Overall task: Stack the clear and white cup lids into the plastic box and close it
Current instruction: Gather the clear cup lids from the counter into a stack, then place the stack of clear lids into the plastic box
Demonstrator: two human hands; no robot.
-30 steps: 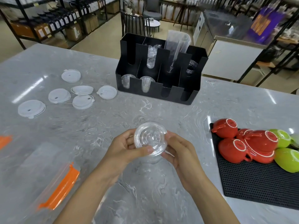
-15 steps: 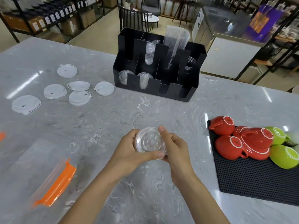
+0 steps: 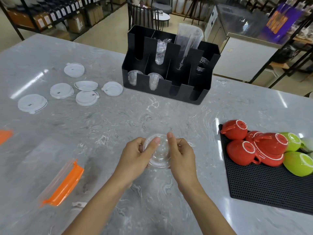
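Clear lids [image 3: 158, 154] sit stacked between our hands, just above the table [image 3: 169, 112]. Left of our left hand [image 3: 135, 156], the plastic box [image 3: 49, 168] looks empty. Both hands, left and right [image 3: 182, 154], curl closed around the stack, thumbs on top.

The table [image 3: 169, 116] carried everything. At its near middle, a stack of lids [image 3: 158, 153] was held between the left hand [image 3: 135, 155] and the right hand [image 3: 182, 155]. Behind them, toward the far edge, a slotted organizer [image 3: 169, 70] was set, with cups and sleeves in its compartments. To its left, six loose lids [image 3: 86, 85] were spread flat on the table, near one another. A plastic box [image 3: 42, 167] was placed at the near left. At the right edge, a mat [image 3: 271, 189] was laid, and upturned cups [image 3: 264, 148] were piled on its far part.
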